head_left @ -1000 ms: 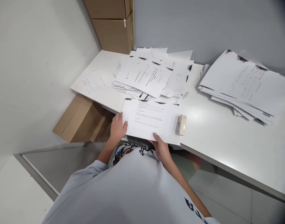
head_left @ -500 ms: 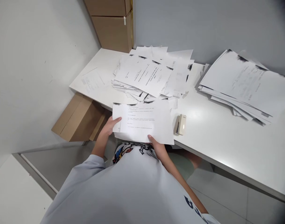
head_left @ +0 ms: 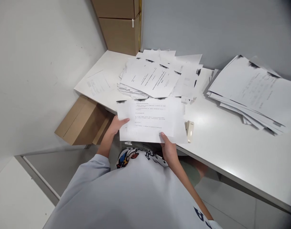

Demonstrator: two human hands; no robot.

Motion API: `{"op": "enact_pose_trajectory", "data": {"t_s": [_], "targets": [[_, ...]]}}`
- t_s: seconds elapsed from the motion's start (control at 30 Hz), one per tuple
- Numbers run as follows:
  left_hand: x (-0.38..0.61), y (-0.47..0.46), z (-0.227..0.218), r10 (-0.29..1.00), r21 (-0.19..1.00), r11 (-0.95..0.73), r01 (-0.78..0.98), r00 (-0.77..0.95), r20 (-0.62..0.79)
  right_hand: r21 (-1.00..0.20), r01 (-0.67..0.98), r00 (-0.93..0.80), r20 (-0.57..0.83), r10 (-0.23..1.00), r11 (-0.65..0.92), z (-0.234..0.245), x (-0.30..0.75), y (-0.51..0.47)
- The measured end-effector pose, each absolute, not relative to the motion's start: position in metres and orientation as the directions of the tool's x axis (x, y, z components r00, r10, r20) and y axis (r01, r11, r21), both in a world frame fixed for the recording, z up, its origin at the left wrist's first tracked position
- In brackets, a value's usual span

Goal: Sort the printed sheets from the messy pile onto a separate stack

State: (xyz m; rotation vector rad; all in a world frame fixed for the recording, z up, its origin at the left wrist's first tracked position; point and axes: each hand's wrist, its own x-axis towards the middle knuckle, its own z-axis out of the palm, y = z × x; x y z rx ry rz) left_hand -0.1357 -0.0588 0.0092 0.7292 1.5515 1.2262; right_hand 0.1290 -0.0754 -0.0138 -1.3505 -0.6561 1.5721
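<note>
Both hands hold a printed white sheet up at the table's near edge. My left hand grips its left side, with the thumb on top. My right hand pinches the lower edge. Just beyond the sheet's right corner stands a beige stapler, partly hidden by the paper. Behind the sheet lies a loose, untidy pile of printed papers. A thicker fanned stack of printed sheets rests further right.
The papers lie on a white table set against a grey wall. A single sheet lies at the table's left end. Flattened cardboard leans below that end, and cardboard boxes stand behind the table.
The held sheet has swung rightward and now overlaps the stapler. Both hands have moved right with it. The view has shifted slightly.
</note>
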Motion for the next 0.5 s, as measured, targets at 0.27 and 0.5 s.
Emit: {"op": "enact_pose_trajectory", "data": {"t_s": [0.27,0.5], "targets": [[-0.135,-0.012,0.031,0.953,0.968,0.21,-0.134,-0.193,-0.234,-0.834,-0.492,0.069,-0.324,0.943,-0.251,0.058,0.172,-0.033],[-0.115,0.009,0.021,0.941,0.935,0.338,-0.103,0.015,-0.339,-0.88,-0.241,-0.197,-0.368,0.909,-0.409,0.067,0.244,-0.011]]}}
